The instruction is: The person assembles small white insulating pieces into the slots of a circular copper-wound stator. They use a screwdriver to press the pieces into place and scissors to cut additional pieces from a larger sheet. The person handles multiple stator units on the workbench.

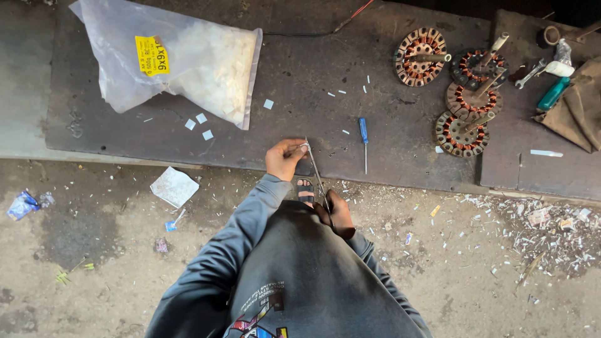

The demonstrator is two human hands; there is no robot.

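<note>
Left hand (285, 158) pinched on tip of long scissors (318, 178); right hand (335, 213) clamped on handles, near board's (313, 69) front edge. White offcuts (199, 124) already scattered; bag (181, 59) mostly full.

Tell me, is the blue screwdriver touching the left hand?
Apart. The head view shows bare dark board between the blue screwdriver and the left hand, which pinches a thin metal tool.

dark board (375, 150) | plastic bag (188, 62), screwdriver (364, 133), stators (460, 84) (four)
</note>
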